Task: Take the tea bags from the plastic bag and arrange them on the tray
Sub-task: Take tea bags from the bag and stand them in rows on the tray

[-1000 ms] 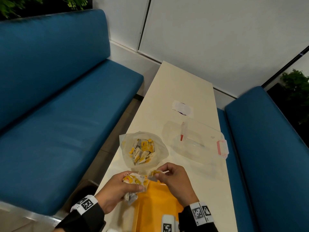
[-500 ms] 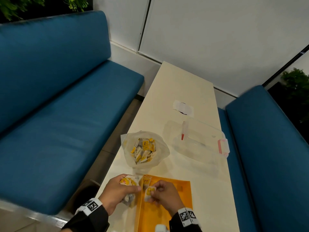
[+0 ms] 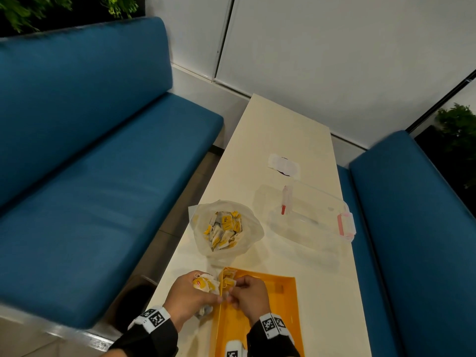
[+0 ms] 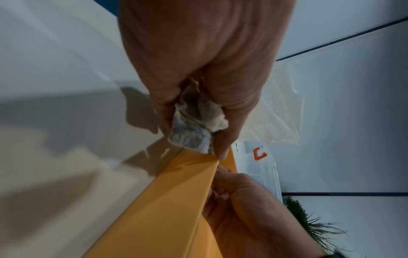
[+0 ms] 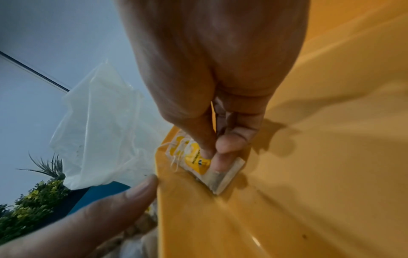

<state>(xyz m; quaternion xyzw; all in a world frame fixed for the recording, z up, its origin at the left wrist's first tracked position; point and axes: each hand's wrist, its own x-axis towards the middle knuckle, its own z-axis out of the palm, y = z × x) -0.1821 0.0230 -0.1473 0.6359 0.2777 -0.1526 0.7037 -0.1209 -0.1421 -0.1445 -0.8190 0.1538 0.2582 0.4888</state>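
An orange tray (image 3: 278,318) lies at the table's near edge. My left hand (image 3: 192,292) grips a bunch of tea bags (image 3: 204,283) just outside the tray's left rim; the same bunch of tea bags (image 4: 196,127) shows in the left wrist view. My right hand (image 3: 244,292) pinches one tea bag (image 5: 198,160) with a yellow tag and presses it against the tray's inner left wall (image 5: 187,200). Another tea bag (image 3: 228,274) stands in the tray's far left corner. Beyond the tray, the open plastic bag (image 3: 226,228) holds several more tea bags.
A clear lidded container (image 3: 309,215) with pink clasps stands on the table (image 3: 288,130) to the right of the bag. A white slip (image 3: 283,164) lies further back. Blue benches (image 3: 90,150) flank the table on both sides.
My right hand has come down from the tray's far rim into the tray with one tea bag. The left hand keeps its bunch at the left rim.
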